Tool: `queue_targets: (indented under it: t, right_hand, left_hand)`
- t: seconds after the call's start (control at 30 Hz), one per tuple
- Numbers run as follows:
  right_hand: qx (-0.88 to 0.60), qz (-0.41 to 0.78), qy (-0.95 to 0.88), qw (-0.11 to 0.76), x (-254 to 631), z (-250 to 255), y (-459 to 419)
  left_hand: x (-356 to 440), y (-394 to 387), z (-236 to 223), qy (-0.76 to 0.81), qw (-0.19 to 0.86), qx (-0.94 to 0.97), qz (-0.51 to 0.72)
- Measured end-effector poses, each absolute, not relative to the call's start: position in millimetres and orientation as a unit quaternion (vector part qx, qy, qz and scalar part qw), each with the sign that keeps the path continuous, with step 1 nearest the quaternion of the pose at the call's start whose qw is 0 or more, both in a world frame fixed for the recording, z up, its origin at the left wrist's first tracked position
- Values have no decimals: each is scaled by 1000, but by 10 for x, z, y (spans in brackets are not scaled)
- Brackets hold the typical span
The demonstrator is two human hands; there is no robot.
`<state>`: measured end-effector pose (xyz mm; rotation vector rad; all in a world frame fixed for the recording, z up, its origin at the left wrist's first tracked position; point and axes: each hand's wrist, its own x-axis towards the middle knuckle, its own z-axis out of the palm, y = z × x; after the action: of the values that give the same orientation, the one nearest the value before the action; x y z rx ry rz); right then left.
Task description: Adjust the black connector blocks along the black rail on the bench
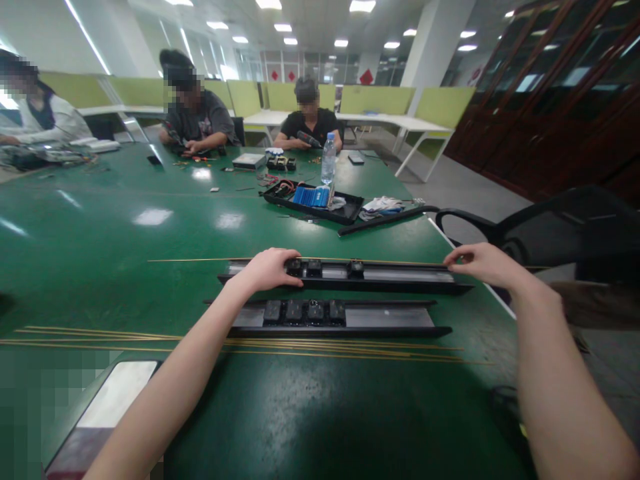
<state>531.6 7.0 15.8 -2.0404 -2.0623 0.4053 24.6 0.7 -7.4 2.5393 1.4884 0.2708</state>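
Note:
My left hand (267, 269) is at the left part of the far black channel rail (410, 285), its thumb and fingers closed around a small black block (294, 268). Two more black blocks (314, 268) sit in the same rail to the right. A long thin brass-coloured rod (195, 260) runs along the rail's back side, from left of my left hand to my right hand. At the rail's right end my right hand (477, 262) pinches this rod, which reappears beyond the hand. Nearer to me, a second channel rail (390, 317) holds several black blocks (305, 311) side by side.
Several thin rods (350, 347) lie in front of the near rail. A phone-like slab (117, 393) is at lower left. Beyond lie a black tray (345, 212) with a blue object, gloves (385, 207) and a bottle (328, 160). A chair (565, 227) stands right; co-workers sit opposite.

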Motion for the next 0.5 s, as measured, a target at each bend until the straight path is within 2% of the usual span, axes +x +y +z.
queue_targets:
  t: [0.5]
  right_hand:
    - [-727,157,-658,117,5610,84,56]
  left_hand:
    - [239,21,-87,506,93,853,88]
